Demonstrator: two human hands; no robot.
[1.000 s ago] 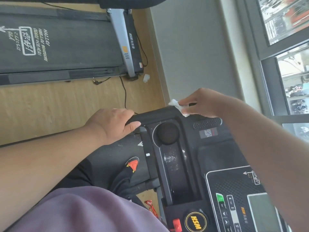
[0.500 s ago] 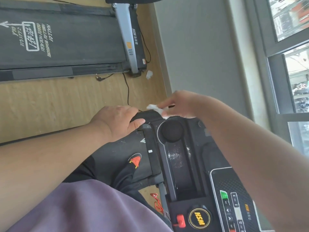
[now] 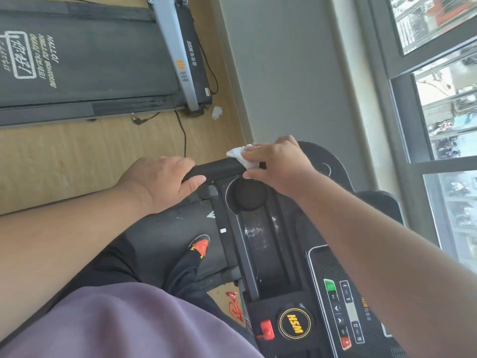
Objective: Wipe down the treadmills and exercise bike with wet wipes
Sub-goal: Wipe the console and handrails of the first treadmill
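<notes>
I stand on a black treadmill whose console (image 3: pixel 273 254) fills the lower middle of the view. Its black padded handlebar (image 3: pixel 219 168) runs across the centre. My left hand (image 3: pixel 157 182) grips the handlebar's left end, thumb underneath. My right hand (image 3: pixel 278 166) holds a crumpled white wet wipe (image 3: pixel 241 156) wrapped over the handlebar where it meets the console. The wipe sticks out to the left of my fingers. A second treadmill (image 3: pixel 85 60) with a dark belt and silver side rail lies on the floor at upper left.
A black cable (image 3: pixel 183 135) runs over the wooden floor (image 3: pixel 64 161) between the two machines, with a small white scrap (image 3: pixel 216 112) beside the far treadmill. A grey wall and a window (image 3: pixel 444 104) close off the right. A round cup holder (image 3: pixel 249 195) sits below my right hand.
My right hand has slid the wipe leftward from the console's top edge onto the handlebar and now wraps around it. My left hand keeps its grip on the bar.
</notes>
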